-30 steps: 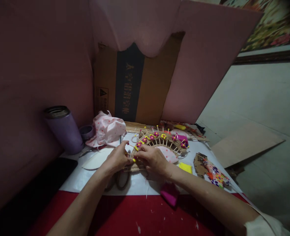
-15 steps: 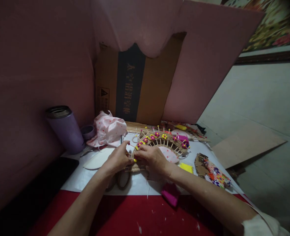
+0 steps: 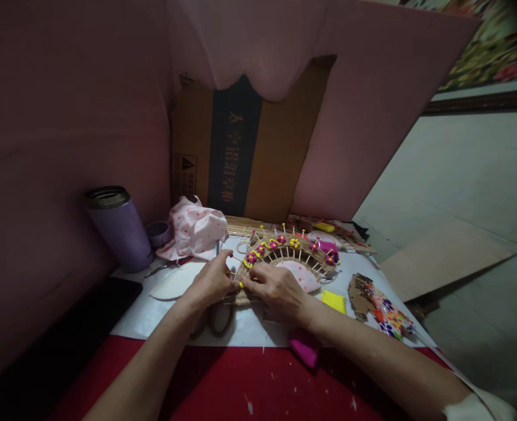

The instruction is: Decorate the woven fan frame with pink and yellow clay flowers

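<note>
Left hand (image 3: 214,279): half open, thumb and index apart, at the left end of the fan (image 3: 304,250); can't tell how firm the grip is. Right hand (image 3: 278,291): fingers curled together, tips on the same end by a small yellow bead (image 3: 241,285); can't tell if anything's pinched.

Fan sits mid-table in front of me, arch upward: twine-wound, thin sticks as ribs, magenta and yellow flowers along the curve, dotted half-round patch inside.

Surface: white sheet (image 3: 153,323) over most of it, red cover (image 3: 227,383) along my edge with pale scraps on it. Dark scissors handles (image 3: 231,321) just below my left hand. White card (image 3: 177,282) left of that hand. Yellow packet (image 3: 334,302) right of the fan, magenta packet (image 3: 304,348) across the sheet/red border, cardboard scrap (image 3: 357,297) and floral wrapper (image 3: 390,316) further right. Back left: purple tumbler (image 3: 120,234), tape roll (image 3: 157,235), crumpled dotted cloth (image 3: 197,228). Bundle of sticks (image 3: 241,224) behind the fan. Dark slab (image 3: 65,351) along the left.

Room: pink panels (image 3: 355,117) left and back; the back one is torn, showing brown cardboard (image 3: 280,158) with a blue printed band. Right, beyond the table: flat board (image 3: 451,254) on pale tiles (image 3: 482,169), flowery picture (image 3: 495,55) top corner. Light's dim.
</note>
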Demonstrator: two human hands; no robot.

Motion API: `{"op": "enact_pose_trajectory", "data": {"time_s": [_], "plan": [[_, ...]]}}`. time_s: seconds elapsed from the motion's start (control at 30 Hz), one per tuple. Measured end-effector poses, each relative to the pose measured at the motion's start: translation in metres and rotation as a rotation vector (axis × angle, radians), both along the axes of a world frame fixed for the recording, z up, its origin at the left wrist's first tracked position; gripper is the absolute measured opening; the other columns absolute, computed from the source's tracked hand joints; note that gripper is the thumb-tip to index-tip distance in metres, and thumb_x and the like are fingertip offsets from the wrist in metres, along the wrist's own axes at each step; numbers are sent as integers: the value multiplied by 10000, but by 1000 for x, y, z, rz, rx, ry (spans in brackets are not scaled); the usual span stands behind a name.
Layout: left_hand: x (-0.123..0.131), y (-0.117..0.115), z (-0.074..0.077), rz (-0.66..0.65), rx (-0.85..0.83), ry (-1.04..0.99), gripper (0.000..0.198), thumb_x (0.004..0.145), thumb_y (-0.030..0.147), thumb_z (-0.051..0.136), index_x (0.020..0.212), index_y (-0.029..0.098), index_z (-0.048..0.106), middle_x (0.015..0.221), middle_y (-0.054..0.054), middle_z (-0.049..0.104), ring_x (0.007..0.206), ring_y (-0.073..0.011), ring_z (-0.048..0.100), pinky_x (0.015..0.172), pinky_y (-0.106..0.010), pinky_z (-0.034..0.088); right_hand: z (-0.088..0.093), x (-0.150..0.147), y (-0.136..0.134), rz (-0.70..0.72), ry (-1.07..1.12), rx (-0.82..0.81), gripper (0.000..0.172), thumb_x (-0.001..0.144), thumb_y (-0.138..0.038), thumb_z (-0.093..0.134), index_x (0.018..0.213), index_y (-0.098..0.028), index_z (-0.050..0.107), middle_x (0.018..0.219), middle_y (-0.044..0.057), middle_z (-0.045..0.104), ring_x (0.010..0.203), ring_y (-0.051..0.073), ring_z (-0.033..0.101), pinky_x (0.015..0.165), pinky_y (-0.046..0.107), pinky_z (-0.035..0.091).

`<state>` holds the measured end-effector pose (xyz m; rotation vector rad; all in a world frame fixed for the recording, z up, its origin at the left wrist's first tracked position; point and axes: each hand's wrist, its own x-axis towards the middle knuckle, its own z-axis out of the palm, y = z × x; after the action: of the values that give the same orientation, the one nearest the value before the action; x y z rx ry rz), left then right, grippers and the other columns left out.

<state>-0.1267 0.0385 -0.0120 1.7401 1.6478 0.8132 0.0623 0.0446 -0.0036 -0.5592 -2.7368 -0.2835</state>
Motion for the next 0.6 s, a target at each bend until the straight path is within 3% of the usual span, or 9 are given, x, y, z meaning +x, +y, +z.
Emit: {"op": "enact_pose_trajectory", "data": {"time_s": [0.2,0.4,0.6], "plan": [[1,0,0,19,-4,-29,708,573,160,694,1238,143,448,605,41,553,567,-141,536,499,-214,362,-2,-1,0,-32,1,-37,307,771,-114,512,1068,-178,554,923,90,565,792,192,467,629,299,382],[1,-2,2,12,-14,-55,734,574,173,701,1256,128,433,629,30,570,570,-139,535,500,-218,363,-4,6,8,-78,192,-187,370,691,-32,532,988,-232,627,913,34,581,816,158,515,654,262,392],[2,-3,8,-5,-30,-57,690,603,160,651,1255,95,432,638,24,566,576,-144,536,501,-225,368,-4,10,4,-76,139,-125,289,728,-88,556,969,-228,636,904,46,587,785,165,502,642,282,380]]}}
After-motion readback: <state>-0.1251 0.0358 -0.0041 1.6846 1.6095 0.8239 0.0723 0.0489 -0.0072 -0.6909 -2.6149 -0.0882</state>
